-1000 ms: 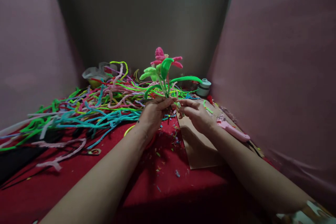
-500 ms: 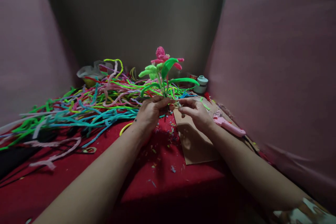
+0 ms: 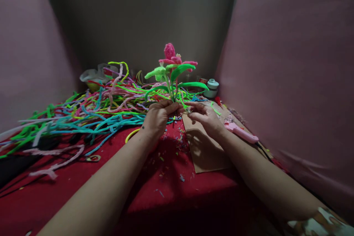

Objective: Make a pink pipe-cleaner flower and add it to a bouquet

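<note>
A pipe-cleaner flower bunch (image 3: 177, 67) stands upright, with pink petals on top, light green blooms at the left and long green leaves on several sides. My left hand (image 3: 159, 116) pinches its stems near their lower end. Just to the right, my right hand (image 3: 204, 115) is closed at the fingertips around a small, pale, shiny item (image 3: 187, 110), too small to name. The two hands' fingertips nearly meet beside the stems.
Many coloured pipe cleaners (image 3: 110, 118) lie heaped at the left and back. Brown cardboard (image 3: 207, 155) lies under my right hand, near a pink corded tool (image 3: 243, 133). A pale bottle (image 3: 212, 88) stands behind. Small scraps dot the red cloth (image 3: 155, 191).
The flower bunch has turned and tilted slightly, its pink top now a little higher and its petals spread wider. Both hands stay in nearly the same place.
</note>
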{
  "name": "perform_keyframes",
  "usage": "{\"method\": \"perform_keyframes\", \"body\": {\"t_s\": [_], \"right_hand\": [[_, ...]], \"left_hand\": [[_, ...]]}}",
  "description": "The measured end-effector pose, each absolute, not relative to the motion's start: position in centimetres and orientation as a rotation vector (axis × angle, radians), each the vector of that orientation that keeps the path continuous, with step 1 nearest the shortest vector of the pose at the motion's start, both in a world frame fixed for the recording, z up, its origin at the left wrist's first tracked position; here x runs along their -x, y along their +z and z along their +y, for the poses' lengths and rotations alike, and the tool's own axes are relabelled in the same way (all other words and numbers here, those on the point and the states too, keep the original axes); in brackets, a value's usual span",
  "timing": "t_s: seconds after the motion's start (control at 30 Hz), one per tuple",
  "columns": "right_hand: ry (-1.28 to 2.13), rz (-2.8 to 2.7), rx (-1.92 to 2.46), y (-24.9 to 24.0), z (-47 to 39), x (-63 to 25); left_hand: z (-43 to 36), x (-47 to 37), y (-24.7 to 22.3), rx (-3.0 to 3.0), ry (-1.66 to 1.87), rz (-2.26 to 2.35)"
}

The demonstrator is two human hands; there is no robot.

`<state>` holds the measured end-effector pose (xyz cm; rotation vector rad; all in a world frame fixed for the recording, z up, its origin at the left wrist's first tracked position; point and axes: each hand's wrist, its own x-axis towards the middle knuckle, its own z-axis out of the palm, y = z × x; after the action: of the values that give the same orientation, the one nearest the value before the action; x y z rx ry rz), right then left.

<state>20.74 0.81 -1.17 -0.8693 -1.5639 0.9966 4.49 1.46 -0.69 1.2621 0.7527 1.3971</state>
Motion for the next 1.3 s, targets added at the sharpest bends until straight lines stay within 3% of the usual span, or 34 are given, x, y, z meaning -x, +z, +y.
{"method": "perform_keyframes", "body": {"t_s": [0.13,0.33,0.47,0.67,1.3], "right_hand": [[1.064,-1.568,0.972,-0.8,0.7,-20.9],[1.648,-1.319,0.862,-0.6,0.9,-21.2],[1.836,-1.246,0.81,-0.6,1.0,-21.6],[1.675,-1.229,1.013,-0.6,0.9,-21.5],[1.11,-1.475,1.032,-1.9,0.7,-20.7]], "left_hand": [[1.1,-4.6,-0.3,-1.459,1.435,0.898],[1.1,-5.0,-0.4,-1.625,1.423,0.959],[1.1,-4.9,-0.3,-1.691,1.419,1.016],[1.3,-3.9,0.1,-1.596,1.472,0.957],[0.3,-5.5,-0.7,-1.445,1.291,0.935]]}}
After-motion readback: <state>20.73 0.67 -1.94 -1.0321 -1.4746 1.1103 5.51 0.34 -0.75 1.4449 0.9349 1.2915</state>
